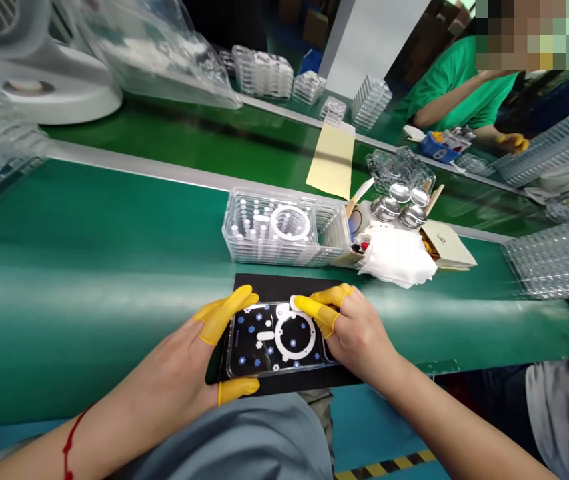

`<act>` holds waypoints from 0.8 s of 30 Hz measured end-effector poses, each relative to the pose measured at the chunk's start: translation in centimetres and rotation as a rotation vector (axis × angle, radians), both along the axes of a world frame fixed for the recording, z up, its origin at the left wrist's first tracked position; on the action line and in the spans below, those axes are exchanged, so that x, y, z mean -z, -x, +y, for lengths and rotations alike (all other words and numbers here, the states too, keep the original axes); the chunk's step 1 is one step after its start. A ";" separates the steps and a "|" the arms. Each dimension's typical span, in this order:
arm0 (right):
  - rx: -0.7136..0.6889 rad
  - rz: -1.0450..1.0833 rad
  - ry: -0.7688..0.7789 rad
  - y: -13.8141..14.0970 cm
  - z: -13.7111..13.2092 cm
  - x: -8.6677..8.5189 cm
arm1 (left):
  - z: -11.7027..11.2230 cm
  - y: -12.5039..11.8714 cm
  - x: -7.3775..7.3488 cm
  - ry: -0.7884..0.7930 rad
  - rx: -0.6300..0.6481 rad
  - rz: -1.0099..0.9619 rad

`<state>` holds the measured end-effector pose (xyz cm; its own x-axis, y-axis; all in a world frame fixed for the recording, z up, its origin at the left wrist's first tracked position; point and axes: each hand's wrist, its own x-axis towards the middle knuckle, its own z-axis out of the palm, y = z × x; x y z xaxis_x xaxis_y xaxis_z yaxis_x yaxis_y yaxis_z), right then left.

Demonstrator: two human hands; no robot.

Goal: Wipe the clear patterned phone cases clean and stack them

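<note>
Left hand (164,373): closed on the clear phone case (251,350), thumb under the lower edge, fingers over the upper left corner; firm grip.
Right hand (357,333): curled, yellow finger cots (317,313) pinching a small white tab (293,303) at the case's upper edge.
Case position: lying flat on the black mat (274,287), blue flower print visible, white ring piece (294,337) on it.
Risk: uneven force at the tab could shift or tear the ring piece; a loose cot could slip off the tab; a lifted corner could let the case slide off the mat.
Bench: clear plastic tray (284,230) beyond the mat, white wipes (397,257) and steel domed parts (399,210) beside it, all on the green conveyor belt (114,267) or its far section.
Far side: co-worker's yellow-cotted hand (511,141), apart from the person's own.
</note>
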<state>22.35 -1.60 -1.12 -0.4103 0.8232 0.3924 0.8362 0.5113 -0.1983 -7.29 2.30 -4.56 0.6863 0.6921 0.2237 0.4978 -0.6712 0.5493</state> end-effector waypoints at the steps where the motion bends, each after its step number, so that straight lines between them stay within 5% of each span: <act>1: -0.029 0.036 0.018 0.0 -0.5 0.0 | 0.0 0.0 0.1 0.007 -0.003 0.002; 9: -0.205 0.145 0.183 0.0 -8.9 -1.4 | -0.3 0.1 -0.4 -0.003 0.032 0.042; 13: 0.057 0.239 0.059 0.4 -9.3 -1.2 | -0.4 -0.4 -0.9 -0.037 0.085 0.096; 17: 0.283 0.068 -0.089 2.3 -8.4 -0.6 | -0.1 -1.1 -0.6 -0.075 0.069 0.098; 21: 0.302 -0.125 -0.115 2.6 -9.2 -0.7 | 0.3 -1.5 -0.3 -0.056 0.040 0.143; 24: 0.265 -0.003 0.043 0.7 -10.4 -1.9 | 0.2 -1.5 -0.2 -0.009 0.000 0.137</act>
